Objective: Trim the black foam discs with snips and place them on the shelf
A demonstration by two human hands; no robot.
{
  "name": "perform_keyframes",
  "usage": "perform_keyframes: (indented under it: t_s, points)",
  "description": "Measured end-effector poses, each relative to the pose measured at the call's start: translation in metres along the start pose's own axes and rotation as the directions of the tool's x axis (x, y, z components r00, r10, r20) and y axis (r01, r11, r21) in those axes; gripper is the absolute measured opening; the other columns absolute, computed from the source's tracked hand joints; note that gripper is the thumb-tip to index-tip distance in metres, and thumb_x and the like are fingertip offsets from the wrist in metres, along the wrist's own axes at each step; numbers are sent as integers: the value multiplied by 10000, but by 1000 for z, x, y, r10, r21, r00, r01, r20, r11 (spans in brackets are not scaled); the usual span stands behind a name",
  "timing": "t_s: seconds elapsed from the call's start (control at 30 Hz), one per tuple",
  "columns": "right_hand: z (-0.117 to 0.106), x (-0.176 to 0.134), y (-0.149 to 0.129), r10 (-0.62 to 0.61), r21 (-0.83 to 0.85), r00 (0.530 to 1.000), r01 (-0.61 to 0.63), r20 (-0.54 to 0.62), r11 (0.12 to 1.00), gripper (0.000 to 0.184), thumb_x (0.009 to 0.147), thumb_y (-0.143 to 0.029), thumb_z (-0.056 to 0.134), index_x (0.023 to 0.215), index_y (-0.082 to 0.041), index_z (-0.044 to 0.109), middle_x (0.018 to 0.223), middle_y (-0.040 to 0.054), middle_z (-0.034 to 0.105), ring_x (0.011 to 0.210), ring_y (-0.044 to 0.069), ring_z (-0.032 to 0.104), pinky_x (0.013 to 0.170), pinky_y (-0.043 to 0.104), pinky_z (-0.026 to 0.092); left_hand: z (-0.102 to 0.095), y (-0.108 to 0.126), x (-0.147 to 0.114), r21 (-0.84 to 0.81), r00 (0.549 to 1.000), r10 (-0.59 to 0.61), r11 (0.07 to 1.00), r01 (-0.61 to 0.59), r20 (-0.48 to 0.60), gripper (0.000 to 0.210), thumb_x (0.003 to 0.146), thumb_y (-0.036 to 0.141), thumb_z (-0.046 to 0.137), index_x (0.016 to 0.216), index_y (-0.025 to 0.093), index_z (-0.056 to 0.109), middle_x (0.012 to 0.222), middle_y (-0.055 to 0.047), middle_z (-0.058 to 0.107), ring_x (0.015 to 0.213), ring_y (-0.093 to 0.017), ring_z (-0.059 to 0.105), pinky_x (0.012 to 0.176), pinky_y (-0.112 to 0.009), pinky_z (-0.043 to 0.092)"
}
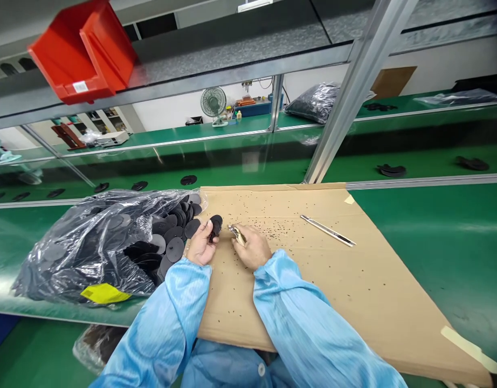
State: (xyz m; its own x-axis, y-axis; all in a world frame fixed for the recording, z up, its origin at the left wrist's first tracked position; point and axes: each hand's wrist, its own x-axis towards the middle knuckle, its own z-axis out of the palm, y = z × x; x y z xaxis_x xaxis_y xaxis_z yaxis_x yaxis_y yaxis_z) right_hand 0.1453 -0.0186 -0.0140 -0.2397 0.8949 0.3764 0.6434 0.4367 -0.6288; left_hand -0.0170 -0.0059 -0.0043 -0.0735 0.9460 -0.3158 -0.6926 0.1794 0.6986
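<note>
Cardboard [313, 307], tan and specked black, covers part of the glossy green bench [446, 231] beside metal framing [352, 97]. Left grip [200, 245], closed, pinches flat round black discs [216, 223] over it; right grip [252, 248] encloses a metal-tipped tool [237, 235].

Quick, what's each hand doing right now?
Left hand: closed, holding black discs.
Right hand: closed around a small tool, its type unclear.
</note>
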Motion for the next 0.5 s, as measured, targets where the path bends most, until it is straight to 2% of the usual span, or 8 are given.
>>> perform_keyframes:
  t_s: [0.17, 0.3, 0.5]
  points:
    - [1, -1, -2, -109, -73, 988, 117, 107, 990, 366, 792, -179, 549, 1157, -191, 574, 966, 57, 630, 892, 196, 563, 808, 283, 420, 0, 3, -2, -48, 990, -130, 990, 133, 53, 161, 789, 190, 663, 911, 141, 571, 650, 17, 482, 453, -47, 382, 352, -139, 240]
    - [-1, -2, -6, -133, -140, 973, 161, 187, 977, 369, 794, -165, 536, 1160, -197, 574, 942, 59, 633, 868, 204, 564, 789, 286, 415, 2, 4, -5, -1, 988, -140, 990, 140, 68, 130, 808, 180, 637, 918, 144, 578, 633, 18, 482, 413, -40, 330, 346, -144, 226]
    - [-1, -3, -7, -118, -183, 970, 158, 214, 970, 374, 815, -195, 517, 1185, -215, 565, 949, 62, 626, 880, 209, 561, 789, 283, 404, 3, 2, -5, 74, 989, -139, 988, 135, 50, 201, 769, 197, 688, 935, 154, 584, 620, 25, 498, 400, -41, 336, 349, -151, 228]
